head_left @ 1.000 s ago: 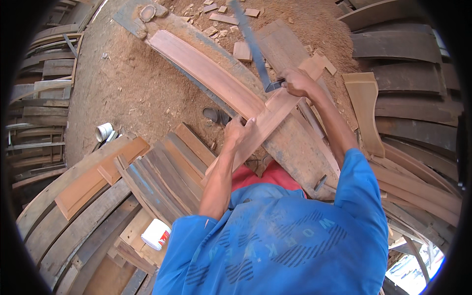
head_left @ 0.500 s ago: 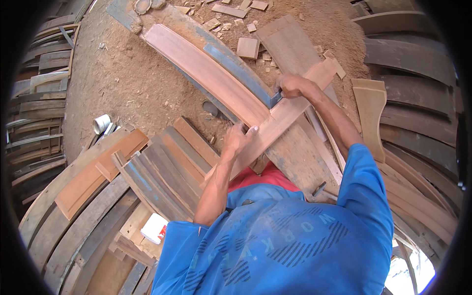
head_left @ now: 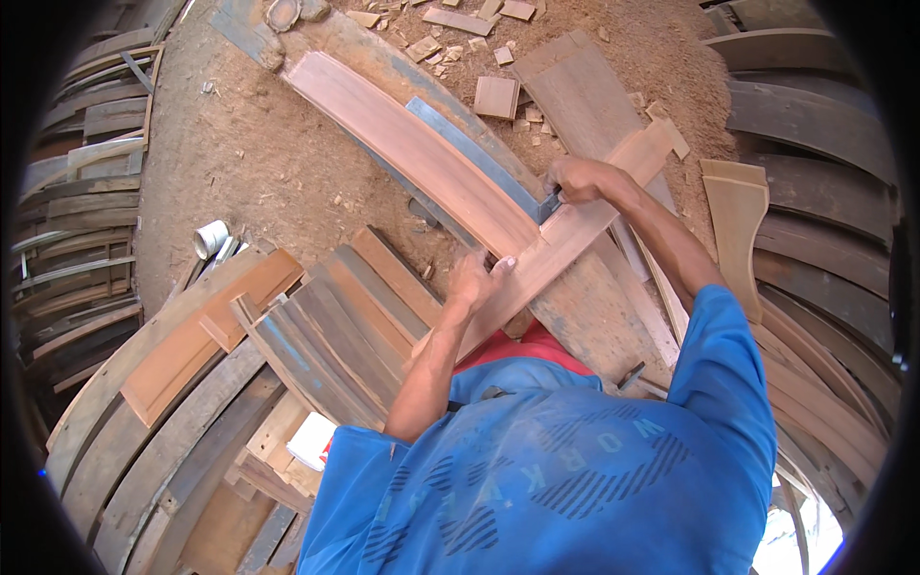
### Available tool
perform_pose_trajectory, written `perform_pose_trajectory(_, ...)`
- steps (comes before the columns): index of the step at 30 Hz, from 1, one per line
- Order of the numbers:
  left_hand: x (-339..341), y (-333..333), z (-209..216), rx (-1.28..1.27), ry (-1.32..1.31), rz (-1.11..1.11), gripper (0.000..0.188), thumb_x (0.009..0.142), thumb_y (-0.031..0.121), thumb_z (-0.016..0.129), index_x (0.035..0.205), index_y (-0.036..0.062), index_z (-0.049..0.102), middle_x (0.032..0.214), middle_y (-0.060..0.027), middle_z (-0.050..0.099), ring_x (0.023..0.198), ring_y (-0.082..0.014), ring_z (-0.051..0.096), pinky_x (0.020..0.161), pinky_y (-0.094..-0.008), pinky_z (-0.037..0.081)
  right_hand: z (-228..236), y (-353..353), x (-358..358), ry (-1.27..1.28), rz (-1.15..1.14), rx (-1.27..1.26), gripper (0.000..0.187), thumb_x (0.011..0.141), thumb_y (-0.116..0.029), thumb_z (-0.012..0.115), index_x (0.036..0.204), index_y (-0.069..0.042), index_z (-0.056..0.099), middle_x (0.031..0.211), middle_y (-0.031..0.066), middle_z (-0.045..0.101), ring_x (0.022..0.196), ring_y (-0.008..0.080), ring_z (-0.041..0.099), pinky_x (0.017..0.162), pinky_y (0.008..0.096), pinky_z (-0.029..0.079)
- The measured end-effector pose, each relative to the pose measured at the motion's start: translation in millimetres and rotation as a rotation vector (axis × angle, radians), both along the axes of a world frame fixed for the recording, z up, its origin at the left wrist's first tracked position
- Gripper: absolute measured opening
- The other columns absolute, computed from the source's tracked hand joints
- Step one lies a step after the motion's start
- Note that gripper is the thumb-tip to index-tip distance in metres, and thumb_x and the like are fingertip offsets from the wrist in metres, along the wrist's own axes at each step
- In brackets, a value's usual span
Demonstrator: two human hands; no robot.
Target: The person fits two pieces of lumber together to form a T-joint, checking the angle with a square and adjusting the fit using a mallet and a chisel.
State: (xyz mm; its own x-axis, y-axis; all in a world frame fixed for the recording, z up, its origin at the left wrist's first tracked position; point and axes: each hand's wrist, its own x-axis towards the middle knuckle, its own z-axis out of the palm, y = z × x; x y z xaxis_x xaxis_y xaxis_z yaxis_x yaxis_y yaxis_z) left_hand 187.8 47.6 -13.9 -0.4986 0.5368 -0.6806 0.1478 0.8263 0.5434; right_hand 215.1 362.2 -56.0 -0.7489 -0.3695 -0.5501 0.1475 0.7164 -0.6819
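A long reddish board [head_left: 422,153] with a stepped edge lies lengthwise on the worn wooden bench [head_left: 575,287]. Across its near end runs a second, lighter plank [head_left: 565,244], slanting up to the right. My left hand [head_left: 474,280], slightly blurred, is closed around that plank's edge where it meets the long board, thumb on top. In my right hand [head_left: 578,180] is a dark flat-sided tool [head_left: 547,205], pressed at the corner between the two boards; its exact kind is partly hidden by my fingers. A blue-grey strip [head_left: 474,153] runs beside the long board up to this tool.
Offcuts [head_left: 496,97] and wood chips lie on the sawdust-covered ground beyond the bench. Planks are stacked at left [head_left: 326,335] and right [head_left: 815,192]. A white cup [head_left: 211,239] lies on its side at left. A dark bar-like tool [head_left: 632,374] rests near my waist.
The whole view has shifted slightly, moving the scene a little right and down. Both hands stay at nearly the same places on the boards; the dark tool has turned slightly.
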Motion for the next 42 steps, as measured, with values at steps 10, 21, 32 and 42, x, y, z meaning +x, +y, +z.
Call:
perform_pose_trajectory(10,-0.4,2.0,3.5,0.01,-0.036,0.004,0.055,0.093,0.049,0.067,0.118,0.0009,0.068,0.106,-0.0256,0.073,0.104,-0.0427,0.067,0.093,-0.0528,0.051,-14.8,3.9,3.8,-0.007,-0.036,-0.029,0.022,0.068,-0.003,0.067,0.089,-0.003,0.073,0.081,0.0192,0.07,0.08,0.0371,0.067,0.07,0.0472,0.05)
perform_pose_trajectory(21,0.5,-0.6,-2.3,-0.024,-0.008,-0.029,0.056,0.094,0.05,0.066,0.122,0.0011,0.066,0.11,-0.027,0.071,0.105,-0.0443,0.066,0.094,-0.053,0.051,-6.1,0.8,0.2,-0.005,0.013,0.012,0.022,0.067,-0.003,0.067,0.089,-0.003,0.073,0.08,0.0187,0.07,0.077,0.037,0.067,0.068,0.047,0.05)
perform_pose_trajectory(32,2.8,-3.6,-12.7,-0.034,0.006,-0.053,0.056,0.095,0.049,0.064,0.123,0.0003,0.065,0.112,-0.0281,0.07,0.109,-0.0452,0.065,0.096,-0.0536,0.049,6.9,4.4,-6.2,-0.105,-0.029,0.003,0.019,0.071,0.001,0.069,0.09,-0.003,0.073,0.077,0.017,0.07,0.073,0.031,0.067,0.066,0.0446,0.049)
perform_pose_trajectory(42,2.0,-1.1,-7.0,-0.046,-0.05,-0.015,0.059,0.095,0.05,0.064,0.13,0.0028,0.062,0.119,-0.0289,0.068,0.114,-0.0452,0.063,0.099,-0.0537,0.048,0.7,0.6,-5.3,-0.059,-0.015,0.014,0.02,0.069,-0.001,0.07,0.088,-0.003,0.072,0.075,0.0171,0.068,0.072,0.0342,0.065,0.065,0.0456,0.048)
